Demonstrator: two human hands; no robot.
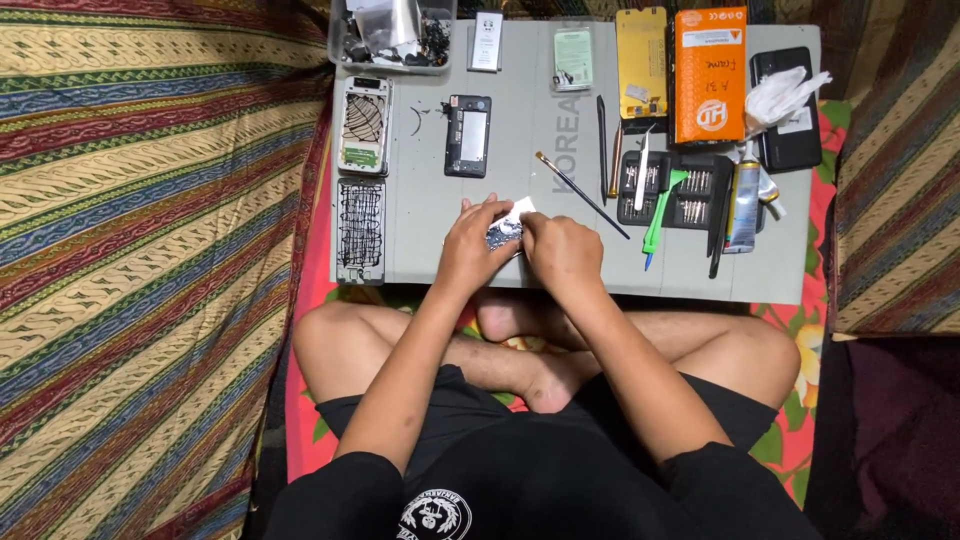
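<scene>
I sit cross-legged before a grey work mat (440,240). My left hand (470,245) and my right hand (562,250) meet at the mat's near edge, both pinching a small silvery part (505,233) with a white strip (522,209) sticking up from it. How the strip joins the part is hidden by my fingers. An opened black phone body (468,135) lies just beyond my hands. Two phone frames, one with a green sticker (364,125) and one with dark glue lines (361,228), lie along the mat's left edge.
A thin brush (580,193), a screwdriver bit set (670,190), green tweezers (660,215) and a glue tube (742,205) lie right of my hands. An orange box (710,75), yellow pack (642,62), clear parts tub (392,38) and black phone with tissue (785,105) line the far edge. Striped cloth surrounds the mat.
</scene>
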